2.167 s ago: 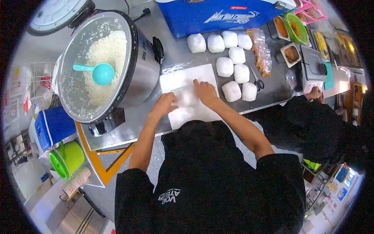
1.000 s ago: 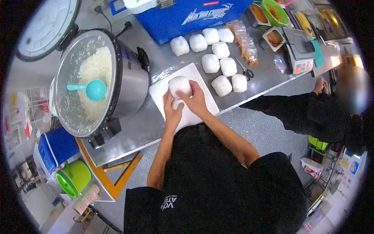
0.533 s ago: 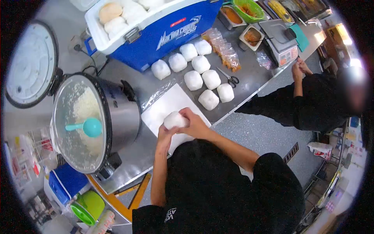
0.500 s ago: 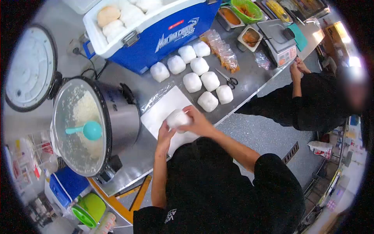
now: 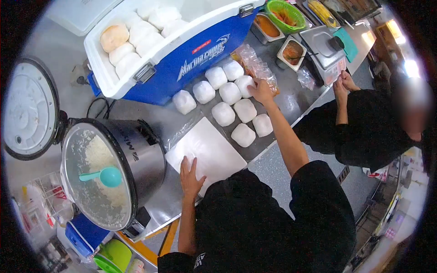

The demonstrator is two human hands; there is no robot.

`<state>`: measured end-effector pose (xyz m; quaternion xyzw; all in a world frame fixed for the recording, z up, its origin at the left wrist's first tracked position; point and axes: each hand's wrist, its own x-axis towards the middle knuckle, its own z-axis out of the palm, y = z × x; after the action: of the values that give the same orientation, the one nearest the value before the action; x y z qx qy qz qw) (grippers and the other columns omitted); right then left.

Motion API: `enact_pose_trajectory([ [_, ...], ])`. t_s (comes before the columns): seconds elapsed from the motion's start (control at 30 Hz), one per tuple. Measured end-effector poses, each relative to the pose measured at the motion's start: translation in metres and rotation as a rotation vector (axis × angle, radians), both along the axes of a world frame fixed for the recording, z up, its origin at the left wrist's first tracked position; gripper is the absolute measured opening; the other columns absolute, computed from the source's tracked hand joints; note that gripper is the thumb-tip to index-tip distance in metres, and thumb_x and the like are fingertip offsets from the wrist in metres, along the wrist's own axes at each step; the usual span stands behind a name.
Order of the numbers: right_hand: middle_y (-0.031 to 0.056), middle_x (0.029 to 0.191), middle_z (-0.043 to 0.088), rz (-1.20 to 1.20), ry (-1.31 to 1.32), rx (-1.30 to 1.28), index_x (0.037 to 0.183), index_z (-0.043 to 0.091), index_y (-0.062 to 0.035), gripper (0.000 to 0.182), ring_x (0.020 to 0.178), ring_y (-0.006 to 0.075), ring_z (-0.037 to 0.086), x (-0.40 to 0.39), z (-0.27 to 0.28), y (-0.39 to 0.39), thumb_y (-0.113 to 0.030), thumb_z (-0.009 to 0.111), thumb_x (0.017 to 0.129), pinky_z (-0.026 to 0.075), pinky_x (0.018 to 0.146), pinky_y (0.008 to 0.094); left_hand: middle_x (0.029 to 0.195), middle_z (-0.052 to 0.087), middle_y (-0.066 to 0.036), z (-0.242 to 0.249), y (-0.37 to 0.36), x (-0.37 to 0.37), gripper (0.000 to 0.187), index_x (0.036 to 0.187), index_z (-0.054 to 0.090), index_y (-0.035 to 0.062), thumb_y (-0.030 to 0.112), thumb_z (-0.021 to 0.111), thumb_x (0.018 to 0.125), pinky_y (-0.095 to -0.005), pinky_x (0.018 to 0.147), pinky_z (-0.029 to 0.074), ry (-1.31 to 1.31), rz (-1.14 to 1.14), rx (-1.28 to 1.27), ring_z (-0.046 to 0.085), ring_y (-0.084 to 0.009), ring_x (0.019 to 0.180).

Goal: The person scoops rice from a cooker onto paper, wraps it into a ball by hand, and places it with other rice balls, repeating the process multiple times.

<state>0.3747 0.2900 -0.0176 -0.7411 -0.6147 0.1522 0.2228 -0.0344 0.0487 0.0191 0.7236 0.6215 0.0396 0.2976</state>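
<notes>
My left hand [image 5: 191,175] lies with spread fingers on a stack of white paper sheets [image 5: 209,145] at the counter's front edge. Farther out, my right hand [image 5: 262,92] is closed at the side of a rounded, white paper-wrapped bundle [image 5: 244,85], which rests on the steel counter. Several similar wrapped bundles [image 5: 223,113] stand close around it in loose rows. What is inside them is hidden by the wrapping. Just behind my right hand lie clear plastic packets [image 5: 255,61] with orange-brown contents.
To the left stands an open rice cooker [image 5: 148,154] with white rice and a turquoise scoop [image 5: 110,177]. A blue cooler [image 5: 195,59] full of wrapped bundles is at the back. Metal food pans [image 5: 291,52] and a scale [image 5: 334,68] sit near another person's hands [image 5: 343,86].
The wrapped bundle that both hands held over the paper now stands among the others, under my right hand. My left hand has opened onto the paper. The scissors are now hidden.
</notes>
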Motion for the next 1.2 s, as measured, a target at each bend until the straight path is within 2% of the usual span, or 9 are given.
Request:
enact_pose_trajectory([
  [0.13, 0.0179, 0.097, 0.068, 0.068, 0.245, 0.038, 0.103, 0.067, 0.0024, 0.029, 0.088, 0.0227, 0.065, 0.003, -0.006, -0.006, -0.017, 0.072, 0.082, 0.052, 0.075, 0.0378, 0.157, 0.023, -0.024, 0.0, 0.001, 0.005, 0.091, 0.147, 0.042, 0.0144, 0.021, 0.086, 0.067, -0.0477, 0.116, 0.028, 0.016, 0.005, 0.01, 0.025, -0.0407, 0.144],
  [0.23, 0.0221, 0.097, 0.07, -0.038, 0.317, 0.392, 0.111, 0.066, 0.0032, 0.036, 0.091, 0.0319, 0.068, -0.014, 0.016, -0.038, -0.011, 0.071, 0.078, 0.051, 0.081, 0.0401, 0.156, 0.023, -0.025, 0.0, -0.002, 0.002, 0.089, 0.147, 0.041, 0.0129, 0.022, 0.084, 0.07, -0.0482, 0.116, 0.027, -0.001, 0.002, 0.027, 0.026, -0.041, 0.143],
  [0.37, 0.0119, 0.092, 0.07, -0.087, 0.571, 0.146, 0.108, 0.066, -0.0001, 0.021, 0.086, 0.0165, 0.065, -0.065, 0.051, -0.113, -0.01, 0.065, 0.09, 0.051, 0.074, 0.0295, 0.155, 0.024, -0.027, 0.006, -0.001, 0.009, 0.082, 0.148, 0.041, 0.0111, 0.022, 0.078, 0.076, -0.0487, 0.117, 0.026, -0.045, 0.029, 0.1, 0.026, -0.0412, 0.143],
  [0.53, 0.007, 0.088, 0.07, 0.227, 0.624, -0.046, 0.104, 0.068, -0.0008, 0.016, 0.081, 0.0119, 0.064, -0.163, 0.123, -0.16, -0.012, 0.064, 0.093, 0.051, 0.072, 0.0259, 0.154, 0.032, -0.022, 0.014, -0.037, 0.015, 0.065, 0.143, 0.047, 0.0132, 0.027, 0.07, 0.083, -0.0492, 0.114, 0.032, -0.191, 0.009, 0.232, 0.036, -0.0404, 0.138],
  [0.7, 0.0133, 0.089, 0.069, 0.696, 0.544, 0.277, 0.098, 0.068, 0.001, 0.012, 0.081, 0.0236, 0.067, -0.289, 0.268, -0.13, -0.006, 0.067, 0.088, 0.051, 0.076, 0.031, 0.125, 0.062, -0.013, 0.094, -0.069, -0.024, 0.038, 0.121, 0.064, 0.0101, 0.019, 0.071, 0.084, -0.0451, 0.096, 0.05, -0.443, -0.095, 0.354, 0.061, -0.0307, 0.112],
  [0.83, 0.0138, 0.087, 0.069, 1.099, 0.461, 0.264, 0.089, 0.067, -0.004, 0.018, 0.081, 0.0301, 0.066, -0.43, 0.322, -0.096, -0.021, 0.069, 0.085, 0.051, 0.071, 0.0402, 0.089, 0.07, -0.006, 0.181, -0.091, -0.076, 0.025, 0.096, 0.071, 0.0063, 0.004, 0.079, 0.072, -0.0368, 0.075, 0.055, -0.494, 0.068, 0.716, 0.067, -0.0246, 0.08],
  [1.0, 0.0187, 0.086, 0.071, 1.046, -0.092, -0.084, 0.082, 0.072, -0.0026, 0.04, 0.085, 0.0343, 0.07, -0.637, 0.27, -0.045, -0.039, 0.079, 0.069, 0.056, 0.076, 0.0423, 0.082, 0.069, -0.006, 0.212, -0.109, -0.149, 0.021, 0.089, 0.07, 0.0046, 0.001, 0.079, 0.07, -0.034, 0.068, 0.051, -0.381, 0.205, 0.956, 0.067, -0.0223, 0.075],
  [1.07, 0.0208, 0.09, 0.071, 1.068, -0.043, -0.097, 0.092, 0.071, -0.0012, 0.044, 0.093, 0.036, 0.069, -0.685, 0.208, -0.032, -0.039, 0.079, 0.07, 0.055, 0.08, 0.0442, 0.081, 0.069, -0.005, 0.214, -0.11, -0.169, 0.021, 0.088, 0.07, 0.0046, 0.001, 0.079, 0.069, -0.0336, 0.067, 0.051, -0.376, 0.239, 1.026, 0.066, -0.0218, 0.073],
  [1.2, 0.0217, 0.095, 0.07, 0.968, -0.071, -0.014, 0.104, 0.068, -0.0018, 0.052, 0.094, 0.0386, 0.067, -0.694, 0.206, -0.064, -0.036, 0.079, 0.067, 0.054, 0.082, 0.0464, 0.081, 0.068, -0.004, 0.206, -0.115, -0.197, 0.019, 0.087, 0.07, 0.0055, 0.006, 0.081, 0.071, -0.0326, 0.068, 0.051, -0.427, 0.228, 1.062, 0.065, -0.0198, 0.072],
])
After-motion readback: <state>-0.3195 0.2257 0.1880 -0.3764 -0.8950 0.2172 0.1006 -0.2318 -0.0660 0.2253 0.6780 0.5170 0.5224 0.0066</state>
